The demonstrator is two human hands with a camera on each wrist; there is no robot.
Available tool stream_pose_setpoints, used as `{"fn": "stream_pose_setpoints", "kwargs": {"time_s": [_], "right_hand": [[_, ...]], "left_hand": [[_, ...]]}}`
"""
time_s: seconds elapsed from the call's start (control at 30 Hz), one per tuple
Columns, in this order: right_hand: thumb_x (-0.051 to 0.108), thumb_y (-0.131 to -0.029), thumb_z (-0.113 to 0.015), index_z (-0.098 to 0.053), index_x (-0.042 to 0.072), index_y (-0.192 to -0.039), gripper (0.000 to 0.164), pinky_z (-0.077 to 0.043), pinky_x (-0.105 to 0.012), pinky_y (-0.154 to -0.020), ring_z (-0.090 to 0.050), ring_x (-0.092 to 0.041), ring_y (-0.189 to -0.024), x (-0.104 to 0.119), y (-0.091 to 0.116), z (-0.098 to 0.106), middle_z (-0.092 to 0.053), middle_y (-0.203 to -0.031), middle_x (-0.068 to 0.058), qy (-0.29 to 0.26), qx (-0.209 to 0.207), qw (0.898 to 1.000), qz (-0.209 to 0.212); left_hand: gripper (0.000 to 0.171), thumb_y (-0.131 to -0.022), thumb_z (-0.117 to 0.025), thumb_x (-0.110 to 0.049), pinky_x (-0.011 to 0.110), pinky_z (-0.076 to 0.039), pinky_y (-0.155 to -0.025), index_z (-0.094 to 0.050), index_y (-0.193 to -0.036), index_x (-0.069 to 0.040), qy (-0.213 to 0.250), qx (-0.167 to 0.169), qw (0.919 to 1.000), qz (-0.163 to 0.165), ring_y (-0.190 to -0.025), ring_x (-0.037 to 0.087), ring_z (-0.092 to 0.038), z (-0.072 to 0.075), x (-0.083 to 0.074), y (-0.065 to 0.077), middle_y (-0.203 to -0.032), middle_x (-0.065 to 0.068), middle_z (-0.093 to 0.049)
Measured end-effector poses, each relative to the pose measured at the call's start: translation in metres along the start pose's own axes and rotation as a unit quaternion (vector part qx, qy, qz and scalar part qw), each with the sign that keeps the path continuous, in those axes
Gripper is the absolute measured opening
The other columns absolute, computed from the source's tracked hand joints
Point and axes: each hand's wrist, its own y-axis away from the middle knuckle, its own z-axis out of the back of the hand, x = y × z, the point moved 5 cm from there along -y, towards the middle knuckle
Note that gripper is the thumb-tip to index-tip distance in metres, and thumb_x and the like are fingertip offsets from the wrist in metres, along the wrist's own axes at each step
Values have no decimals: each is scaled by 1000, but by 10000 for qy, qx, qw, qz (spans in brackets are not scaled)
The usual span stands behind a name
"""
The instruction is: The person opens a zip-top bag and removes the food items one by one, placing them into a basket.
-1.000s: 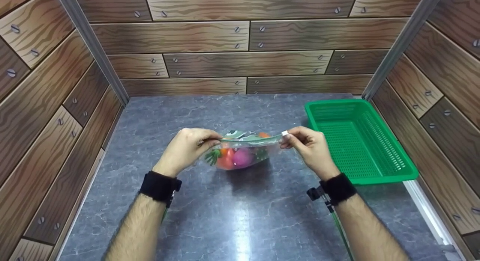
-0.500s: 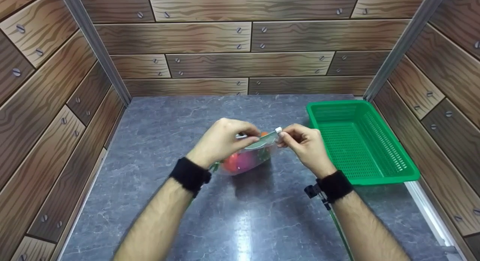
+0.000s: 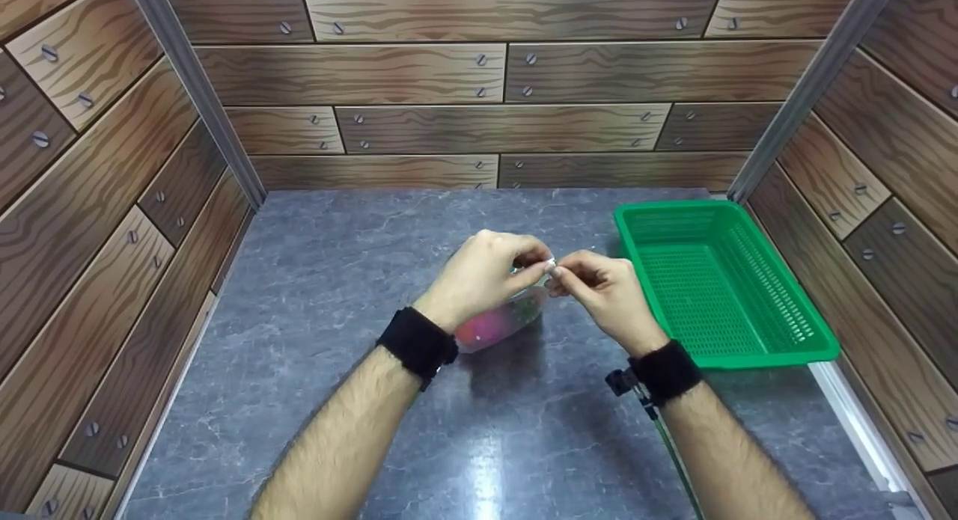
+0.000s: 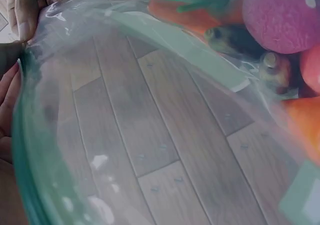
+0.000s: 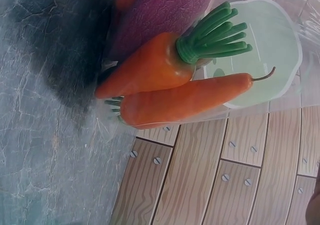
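A clear zip bag (image 3: pixel 500 327) of toy vegetables hangs from both hands over the table. My left hand (image 3: pixel 483 273) pinches its top edge near the right end. Beside it, almost touching, my right hand (image 3: pixel 608 292) pinches the corner at a small white slider (image 3: pixel 551 265). The left wrist view shows the green zip strip (image 4: pixel 25 155) and a round purple vegetable (image 4: pixel 282 17) through the plastic. From the right wrist, a carrot (image 5: pixel 155 67) with a green top and a longer orange carrot (image 5: pixel 185 102) lie against a purple vegetable (image 5: pixel 162 22). In the head view, my left hand hides part of the bag.
A green perforated basket (image 3: pixel 831 348) stands at the right of the grey marbled table (image 3: pixel 337 228). Wood-patterned walls (image 3: pixel 419 75) with metal corner posts surround the back and sides. A green cable (image 3: pixel 677 460) runs from the right wristband.
My left hand has slid right along the bag's top edge, from its left end up to the right hand. The right hand has shifted slightly left, still pinching the corner.
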Motion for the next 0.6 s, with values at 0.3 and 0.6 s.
{"fn": "stream_pose_setpoints", "kwargs": {"time_s": [0.3,0.6], "right_hand": [[-4,-110,-77,-82,-6,-103,8,-73,-24,-76,-82,-1,-81,0,0,-2,-86,-92,-20,96,130,9999,26],[-4,-109,-78,-82,-4,-104,7,-71,-22,-74,-82,0,-81,1,2,0,-86,-91,-20,98,161,9998,117]], "left_hand": [[16,-114,-80,-18,40,-75,-89,-87,-119,-4,-14,79,10000,1,-96,24,-88,1,1,4,-109,11,-91],[16,-114,-80,-18,35,-74,-88,-87,-119,-5,-139,200,9997,-33,-95,22,-88,2,-1,5,-109,10,-91]]}}
